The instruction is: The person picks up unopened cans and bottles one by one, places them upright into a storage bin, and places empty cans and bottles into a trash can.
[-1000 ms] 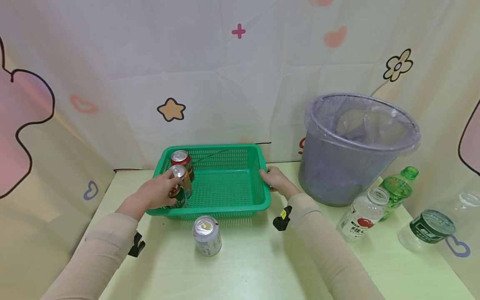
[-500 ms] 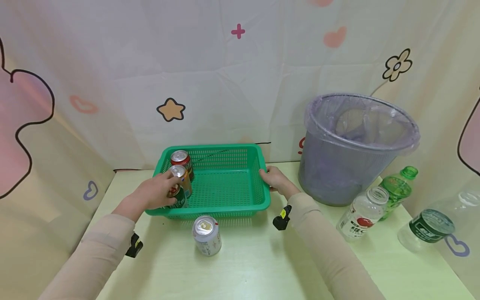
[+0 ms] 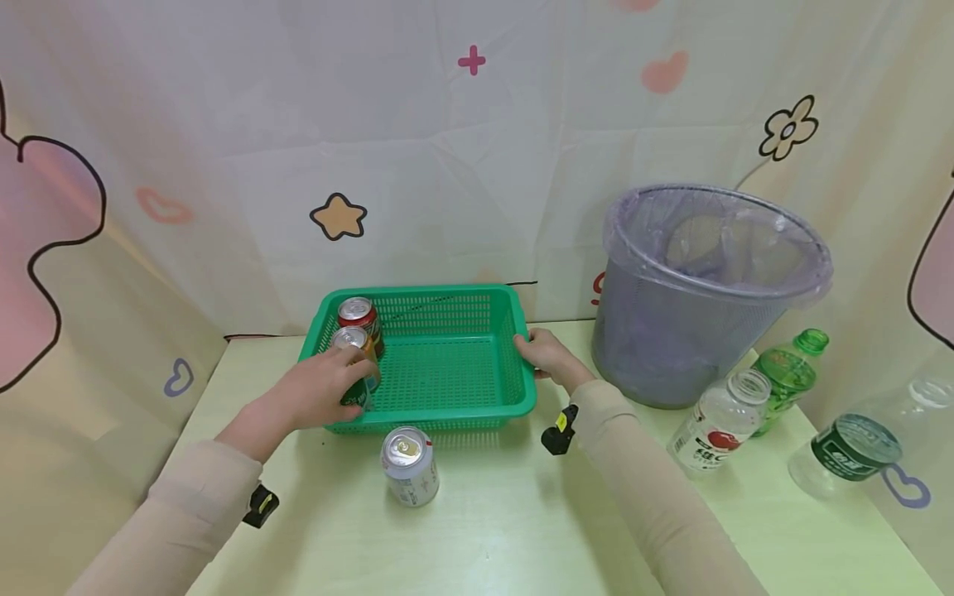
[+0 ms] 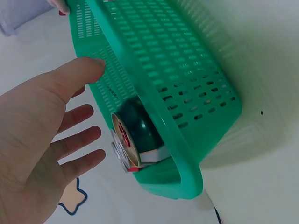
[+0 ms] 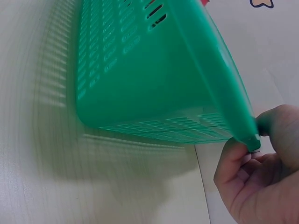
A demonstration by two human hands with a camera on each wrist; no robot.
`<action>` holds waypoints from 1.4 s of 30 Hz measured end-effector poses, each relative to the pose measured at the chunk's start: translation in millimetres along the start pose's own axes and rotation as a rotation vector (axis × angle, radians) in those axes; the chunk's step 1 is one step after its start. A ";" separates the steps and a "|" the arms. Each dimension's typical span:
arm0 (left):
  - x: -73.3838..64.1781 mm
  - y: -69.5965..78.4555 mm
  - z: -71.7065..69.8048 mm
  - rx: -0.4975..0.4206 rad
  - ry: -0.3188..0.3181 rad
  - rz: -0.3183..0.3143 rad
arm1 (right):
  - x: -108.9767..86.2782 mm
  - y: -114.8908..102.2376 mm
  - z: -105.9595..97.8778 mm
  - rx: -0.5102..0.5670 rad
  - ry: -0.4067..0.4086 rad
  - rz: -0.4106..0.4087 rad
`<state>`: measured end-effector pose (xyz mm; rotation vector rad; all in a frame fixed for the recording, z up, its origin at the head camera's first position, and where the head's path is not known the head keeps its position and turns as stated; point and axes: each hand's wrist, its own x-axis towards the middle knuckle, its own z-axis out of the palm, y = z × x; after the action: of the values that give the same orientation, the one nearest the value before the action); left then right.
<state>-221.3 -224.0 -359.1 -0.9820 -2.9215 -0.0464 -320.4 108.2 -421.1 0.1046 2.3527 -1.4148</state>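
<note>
My left hand point(image 3: 316, 391) is over the left end of the green plastic basket point(image 3: 447, 418), its thumb and fingers spread apart. In the left wrist view nothing lies between them, and the dark green can point(image 4: 140, 128) stands just beyond the fingertips, inside the basket. An orange can point(image 3: 350, 338) and a red can point(image 3: 358, 311) stand behind it along the same end. The hand hides much of the dark green can in the head view. My right hand point(image 3: 547, 354) grips the basket's right rim, thumb above and curled fingers below, as the right wrist view shows.
A white can point(image 3: 410, 468) stands on the table in front of the basket. To the right is a lined wastebasket point(image 3: 671, 331), with a clear bottle point(image 3: 719, 426), a green bottle point(image 3: 788, 372) and a large clear bottle point(image 3: 850, 451) near it. A patterned curtain hangs behind.
My left hand has drawn slightly towards me and left, its fingers coming off the dark green can, which stays in the basket. The right hand keeps its grip on the rim.
</note>
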 end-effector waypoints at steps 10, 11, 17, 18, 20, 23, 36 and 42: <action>-8.6 17.2 0.8 0.052 0.030 0.138 | 1.7 0.8 -1.1 -0.014 -0.004 0.004; -9.7 18.8 1.1 0.061 0.034 0.149 | 1.4 0.8 -1.3 -0.015 -0.003 0.004; -17.4 31.7 0.1 0.032 -0.014 0.136 | -0.7 -0.1 -2.2 -0.019 0.000 0.001; -18.4 33.8 0.1 0.021 -0.028 0.131 | -0.8 -0.1 -2.3 -0.019 0.000 0.000; -20.0 37.5 0.6 0.007 -0.051 0.128 | -0.8 0.1 -2.5 -0.018 0.002 -0.001; -21.8 42.1 3.5 -0.003 -0.066 0.133 | -0.5 0.7 -2.4 -0.021 0.001 -0.001; -24.5 63.8 16.6 -0.009 -0.032 0.181 | 0.3 1.2 -1.2 -0.014 0.006 -0.006; -23.7 69.9 21.9 -0.014 -0.024 0.211 | -0.3 -0.3 -0.5 -0.017 0.003 -0.001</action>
<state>-161.2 -181.6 -381.9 -1.2955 -2.8237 -0.0457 -320.4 108.5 -420.6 0.1017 2.3673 -1.3956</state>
